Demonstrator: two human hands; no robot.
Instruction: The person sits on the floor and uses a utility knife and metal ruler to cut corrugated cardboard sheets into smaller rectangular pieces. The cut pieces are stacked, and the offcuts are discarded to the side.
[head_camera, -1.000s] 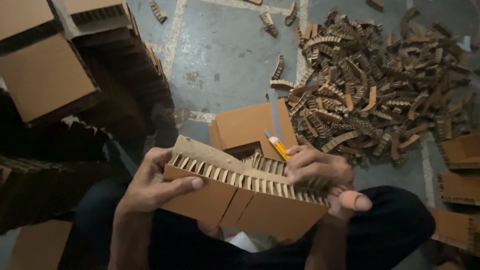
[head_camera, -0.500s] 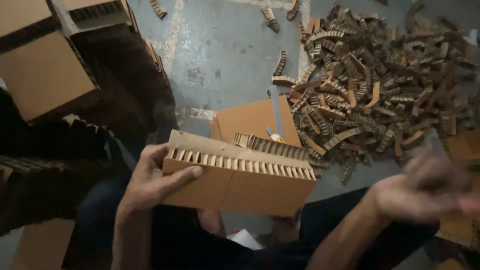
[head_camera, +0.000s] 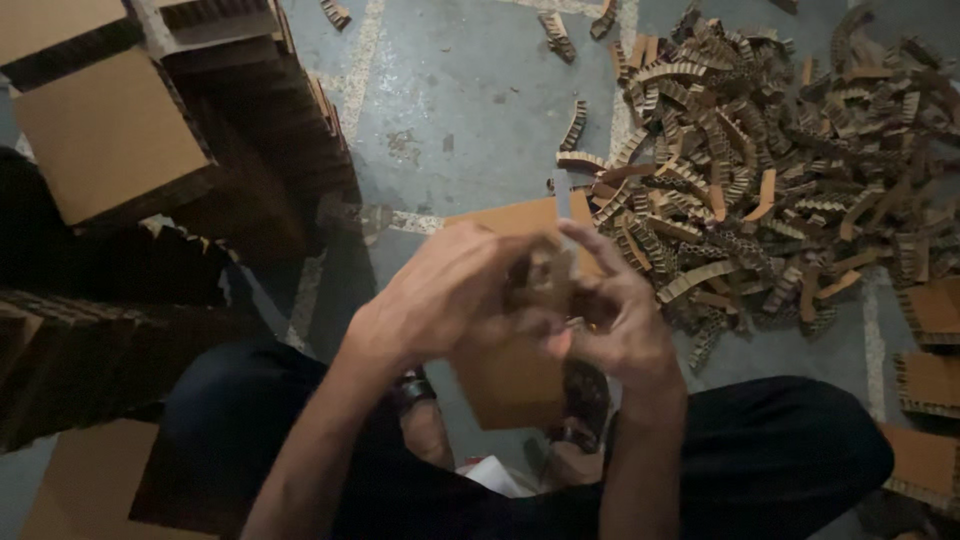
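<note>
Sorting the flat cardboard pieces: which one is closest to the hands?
The flat cardboard sheet directly under both hands, above the person's lap. The other flat pieces lie apart at the right edge, beyond the strip pile.

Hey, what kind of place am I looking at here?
Likely a cardboard packaging workshop, with the work done on the floor. A big heap of honeycomb cardboard offcuts covers the bare concrete floor, stacked cardboard blocks stand nearby, and both hands work a cardboard piece.

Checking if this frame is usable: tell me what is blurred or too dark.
Head view: both hands, left hand and right hand, are motion-blurred, as is the cardboard piece between them; the stacked boxes sit in deep shadow; the scrap pile stays sharp.
</note>
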